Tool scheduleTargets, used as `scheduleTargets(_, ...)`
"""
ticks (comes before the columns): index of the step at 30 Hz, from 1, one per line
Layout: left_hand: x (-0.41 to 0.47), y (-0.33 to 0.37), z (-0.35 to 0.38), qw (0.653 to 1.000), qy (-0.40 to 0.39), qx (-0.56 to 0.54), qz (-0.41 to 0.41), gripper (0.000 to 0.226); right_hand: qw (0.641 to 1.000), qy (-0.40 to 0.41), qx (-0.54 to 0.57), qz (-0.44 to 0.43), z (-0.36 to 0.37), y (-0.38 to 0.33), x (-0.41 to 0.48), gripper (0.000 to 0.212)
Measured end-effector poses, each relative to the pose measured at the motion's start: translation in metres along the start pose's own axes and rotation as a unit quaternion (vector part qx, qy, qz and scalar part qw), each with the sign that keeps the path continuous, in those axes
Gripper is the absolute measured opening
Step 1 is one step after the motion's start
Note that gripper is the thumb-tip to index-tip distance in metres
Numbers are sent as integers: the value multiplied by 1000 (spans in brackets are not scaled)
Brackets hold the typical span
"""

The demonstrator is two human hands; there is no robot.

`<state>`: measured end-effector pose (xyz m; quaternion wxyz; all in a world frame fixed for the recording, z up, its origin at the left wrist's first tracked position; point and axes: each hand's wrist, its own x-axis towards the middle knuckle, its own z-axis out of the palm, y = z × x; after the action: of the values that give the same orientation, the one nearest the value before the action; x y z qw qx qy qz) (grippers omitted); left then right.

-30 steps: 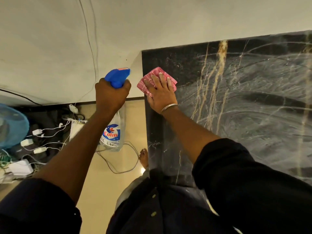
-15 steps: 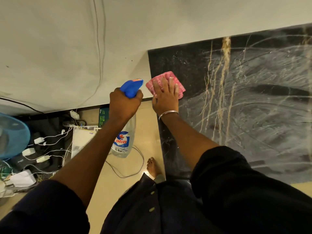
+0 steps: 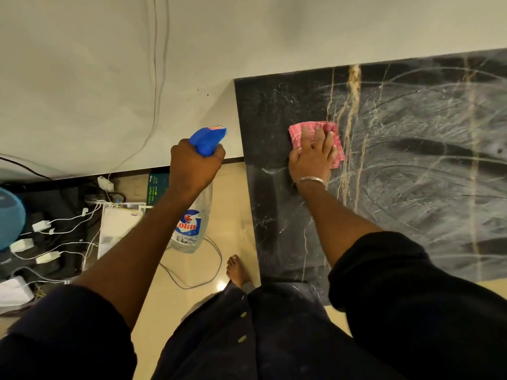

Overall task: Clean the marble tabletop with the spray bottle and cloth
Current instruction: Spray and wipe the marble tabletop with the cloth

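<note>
The black marble tabletop [image 3: 411,187] with gold veins fills the right side and carries swirled wet streaks. My right hand [image 3: 312,157] presses flat on a folded pink cloth [image 3: 299,133] near the top's left edge, fingers spread over it. My left hand [image 3: 193,167] grips the neck of a clear spray bottle [image 3: 189,229] with a blue trigger head [image 3: 207,138]. The bottle hangs over the floor, left of the table, nozzle pointing right.
A white wall [image 3: 109,78] with a hanging cable runs behind. On the tiled floor at left lie white chargers and cords [image 3: 44,242], a white box [image 3: 118,229] and a blue round object [image 3: 11,218]. My bare foot [image 3: 237,271] stands by the table's edge.
My right hand slid the pink cloth from the table's far left corner to the right, further onto the marble. The left hand with the bottle stayed alongside.
</note>
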<state>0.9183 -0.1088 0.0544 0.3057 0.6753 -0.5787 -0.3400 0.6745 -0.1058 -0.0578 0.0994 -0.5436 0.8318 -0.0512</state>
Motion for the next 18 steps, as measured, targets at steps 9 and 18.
scheduleTargets(9, -23, 0, 6, 1000, -6, 12, 0, 21, 955, -77, -9, -286, 22, -60, -69, 56)
scheduleTargets(18, -42, -2, 3, 999, -27, 33, 11, 16, 997, -19, 22, -76, -7, 53, -37, 67)
